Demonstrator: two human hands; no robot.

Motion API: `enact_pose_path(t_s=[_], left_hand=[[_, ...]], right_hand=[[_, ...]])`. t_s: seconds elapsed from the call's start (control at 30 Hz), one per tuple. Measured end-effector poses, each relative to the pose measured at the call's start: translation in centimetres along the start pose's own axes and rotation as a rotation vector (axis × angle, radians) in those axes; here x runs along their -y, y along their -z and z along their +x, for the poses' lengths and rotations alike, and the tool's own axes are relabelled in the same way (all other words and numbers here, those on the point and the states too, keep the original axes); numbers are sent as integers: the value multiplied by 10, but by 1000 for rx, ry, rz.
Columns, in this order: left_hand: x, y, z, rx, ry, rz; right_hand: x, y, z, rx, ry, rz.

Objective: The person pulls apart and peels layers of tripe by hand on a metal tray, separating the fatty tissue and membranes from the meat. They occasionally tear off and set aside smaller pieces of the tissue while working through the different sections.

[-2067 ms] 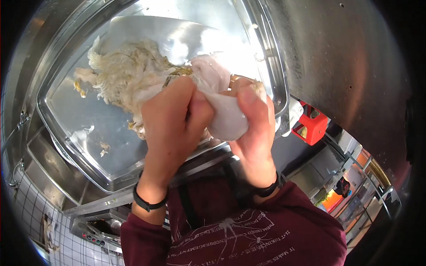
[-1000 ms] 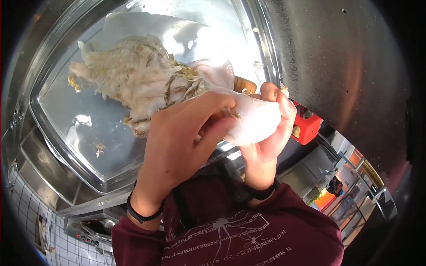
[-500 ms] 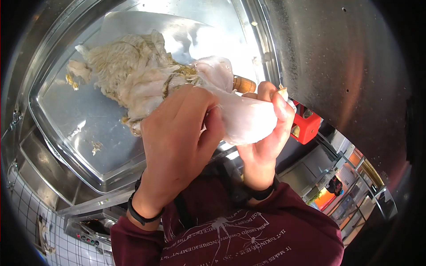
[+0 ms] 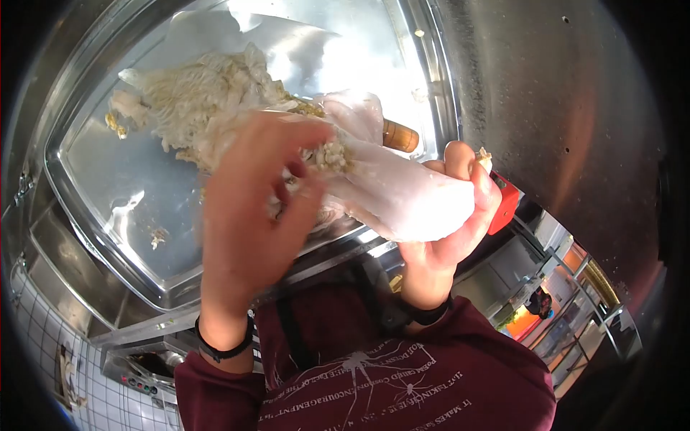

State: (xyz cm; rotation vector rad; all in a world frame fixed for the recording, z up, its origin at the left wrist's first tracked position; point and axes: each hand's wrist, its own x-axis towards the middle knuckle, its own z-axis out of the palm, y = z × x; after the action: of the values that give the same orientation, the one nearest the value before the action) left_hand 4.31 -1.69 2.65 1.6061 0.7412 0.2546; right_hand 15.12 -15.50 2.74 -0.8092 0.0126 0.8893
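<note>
A pale, wet piece of raw tripe stretches across the middle, smooth and white at its right end. Its ruffled, folded part spreads over the metal tray at upper left. My right hand grips the smooth end from below, fingers curled over it. A small yellowish bit shows at those fingertips. Over the near side of the folds, my left hand is blurred by motion, thumb and fingers apart. Crumbly pale matter lies beside its fingertips. A wooden handle pokes out behind the tripe.
Loose scraps lie on the tray's left side, with a smaller crumb lower down. A brushed metal surface rises at the right. A red object sits beyond my right hand. White tiled floor shows at lower left.
My left hand has let go of the tripe and moved left, its pinch opened. My right hand has moved slightly right, drawing the smooth end along with it.
</note>
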Motion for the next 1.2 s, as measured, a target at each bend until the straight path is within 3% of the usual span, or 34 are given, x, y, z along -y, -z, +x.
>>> enact_pose_path(t_s=[0.03,0.1,0.33,0.63,0.8,0.93,1.03,1.1,1.13,1.2], left_hand=[[0,-2,0,-2,2,1],[2,-8,0,148,-192,59],[6,-16,-2,97,-283,165],[13,-16,-3,-80,-209,244],[25,-8,-2,-235,53,159],[31,-2,0,-162,141,301],[39,-2,7,-212,39,374],[38,-1,12,-181,-266,333],[32,-3,11,-181,-263,332],[17,-11,10,101,-430,240]], right_hand=[[0,0,0,5,-8,-2],[-1,0,0,12,-18,-4],[0,4,-2,-34,-17,9],[5,6,-5,-21,-3,32],[6,11,-4,-7,1,76],[4,16,-1,5,-5,169],[6,18,2,3,-25,301],[7,20,2,-14,-35,363],[7,23,3,0,-42,349],[8,26,5,15,-53,336]])
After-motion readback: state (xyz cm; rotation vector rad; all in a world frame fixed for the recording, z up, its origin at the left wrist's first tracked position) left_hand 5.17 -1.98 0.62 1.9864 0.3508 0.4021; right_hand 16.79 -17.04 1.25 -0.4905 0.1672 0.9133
